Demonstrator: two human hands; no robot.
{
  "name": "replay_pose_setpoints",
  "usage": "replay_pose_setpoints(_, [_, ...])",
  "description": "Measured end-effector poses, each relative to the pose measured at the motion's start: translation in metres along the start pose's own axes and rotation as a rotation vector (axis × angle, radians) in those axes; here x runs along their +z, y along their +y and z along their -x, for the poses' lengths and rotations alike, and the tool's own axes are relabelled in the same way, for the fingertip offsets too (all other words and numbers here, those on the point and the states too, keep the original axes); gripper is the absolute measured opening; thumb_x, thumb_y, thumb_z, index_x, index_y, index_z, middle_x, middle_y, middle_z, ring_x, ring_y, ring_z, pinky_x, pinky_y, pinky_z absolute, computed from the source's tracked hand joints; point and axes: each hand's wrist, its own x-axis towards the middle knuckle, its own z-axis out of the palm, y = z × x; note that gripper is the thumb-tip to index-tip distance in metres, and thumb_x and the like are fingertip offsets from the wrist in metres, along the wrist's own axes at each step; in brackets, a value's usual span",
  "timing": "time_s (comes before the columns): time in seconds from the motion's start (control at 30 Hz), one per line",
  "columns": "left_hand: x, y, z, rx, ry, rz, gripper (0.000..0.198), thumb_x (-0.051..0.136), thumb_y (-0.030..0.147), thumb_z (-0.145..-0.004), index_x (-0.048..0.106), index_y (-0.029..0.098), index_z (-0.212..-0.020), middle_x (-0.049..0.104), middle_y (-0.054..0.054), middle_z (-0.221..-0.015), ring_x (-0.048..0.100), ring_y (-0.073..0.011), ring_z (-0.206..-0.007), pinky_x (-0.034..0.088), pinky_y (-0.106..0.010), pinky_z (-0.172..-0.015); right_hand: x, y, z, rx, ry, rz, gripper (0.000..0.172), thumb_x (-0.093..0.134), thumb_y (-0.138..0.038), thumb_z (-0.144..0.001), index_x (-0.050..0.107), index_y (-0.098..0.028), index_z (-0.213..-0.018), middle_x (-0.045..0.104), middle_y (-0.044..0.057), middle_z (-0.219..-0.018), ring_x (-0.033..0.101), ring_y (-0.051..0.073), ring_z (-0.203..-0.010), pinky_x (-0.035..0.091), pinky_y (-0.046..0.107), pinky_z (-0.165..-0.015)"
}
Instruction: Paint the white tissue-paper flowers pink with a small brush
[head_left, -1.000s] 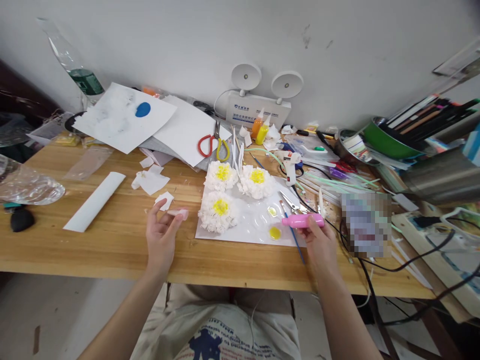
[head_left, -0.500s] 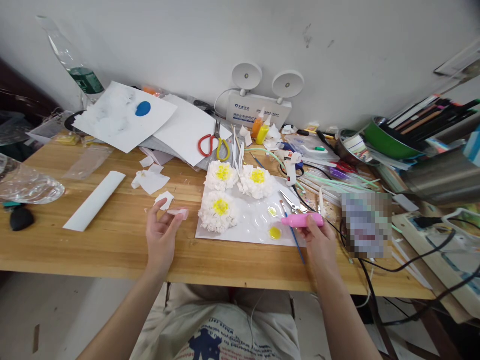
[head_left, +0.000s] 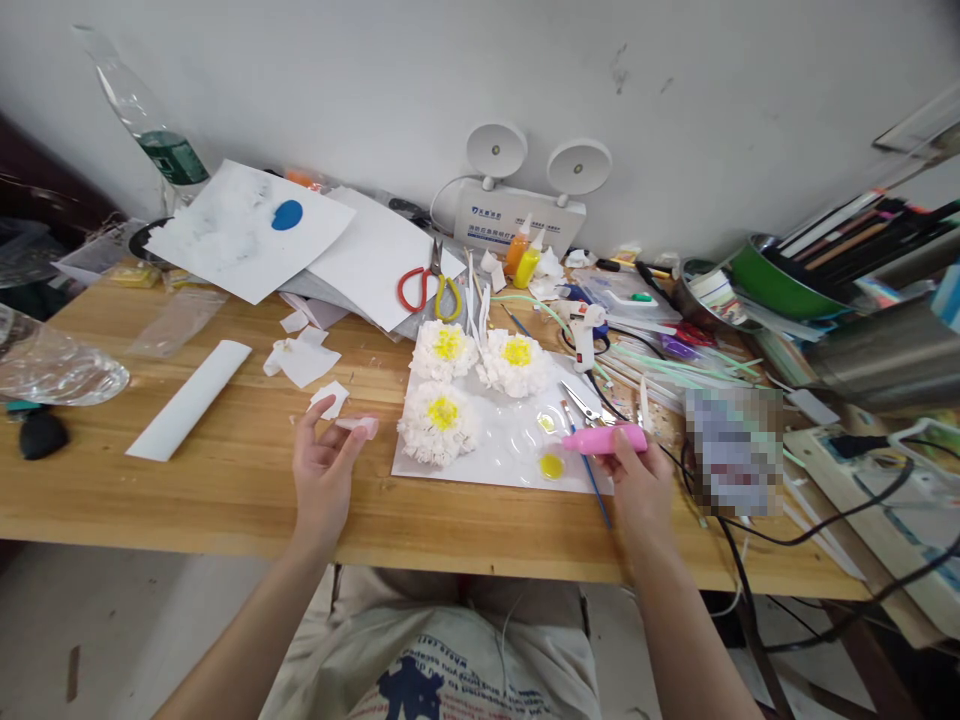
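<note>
My left hand (head_left: 321, 470) rests on the wooden table (head_left: 225, 480) and pinches a small pink cap (head_left: 358, 426) between thumb and fingers. My right hand (head_left: 637, 480) is closed around a pink paint bottle (head_left: 604, 440), held sideways with its nozzle pointing left over a white plastic sheet (head_left: 510, 440). On that sheet lie three white paper flowers with yellow centres (head_left: 442, 415), and two yellow paint blobs (head_left: 551, 465) sit just below the nozzle. A blue paintbrush (head_left: 589, 475) lies beside my right hand.
Red and yellow scissors (head_left: 420, 290), white papers (head_left: 247, 235), paper scraps (head_left: 300, 360) and a white strip (head_left: 187, 400) lie to the left and back. A glue gun (head_left: 583, 335), orange and yellow bottles (head_left: 521, 260), cables (head_left: 825, 520) and clutter crowd the right.
</note>
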Motion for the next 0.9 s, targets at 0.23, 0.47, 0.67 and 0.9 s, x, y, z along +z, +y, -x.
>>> replay_pose_setpoints(0.23, [-0.0008,-0.0008,0.0001,0.003,-0.009,-0.003,0.06,0.074,0.034,-0.068,0.046,0.023,-0.12,0.067,-0.004,-0.088,0.064,-0.0176,-0.089,0.045,-0.035,-0.092,0.001,0.0023,-0.0024,-0.008,-0.008,-0.009,0.027,0.071,-0.042,-0.067,0.061,-0.021,-0.082,0.058,-0.004,-0.07,0.052,0.009,-0.057,0.045,0.022,-0.051])
replay_pose_setpoints(0.47, [-0.001,-0.0011,0.0006,0.016,-0.013,-0.011,0.059,0.073,0.033,-0.07,0.046,0.022,-0.121,0.067,-0.005,-0.089,0.064,-0.0186,-0.088,0.044,-0.038,-0.093,0.0009,-0.0006,-0.001,0.015,0.003,0.021,0.023,0.071,-0.042,-0.068,0.063,-0.024,-0.079,0.059,-0.004,-0.07,0.052,0.01,-0.057,0.044,0.023,-0.051])
replay_pose_setpoints(0.67, [-0.0022,-0.0015,0.0004,0.009,-0.01,0.012,0.057,0.073,0.031,-0.07,0.046,0.022,-0.12,0.067,-0.006,-0.09,0.064,-0.0176,-0.088,0.045,-0.034,-0.091,0.0024,-0.0026,0.0013,0.01,0.034,0.048,0.022,0.07,-0.042,-0.069,0.063,-0.023,-0.078,0.058,-0.004,-0.07,0.051,0.011,-0.057,0.044,0.023,-0.05])
replay_pose_setpoints(0.9, [-0.0011,-0.0006,0.0006,0.011,-0.02,0.009,0.059,0.073,0.031,-0.07,0.045,0.021,-0.121,0.067,-0.005,-0.089,0.064,-0.017,-0.087,0.045,-0.034,-0.091,0.0034,-0.0015,0.0006,-0.012,0.041,0.032,0.024,0.072,-0.041,-0.067,0.064,-0.022,-0.08,0.059,-0.004,-0.069,0.051,0.01,-0.055,0.043,0.022,-0.049])
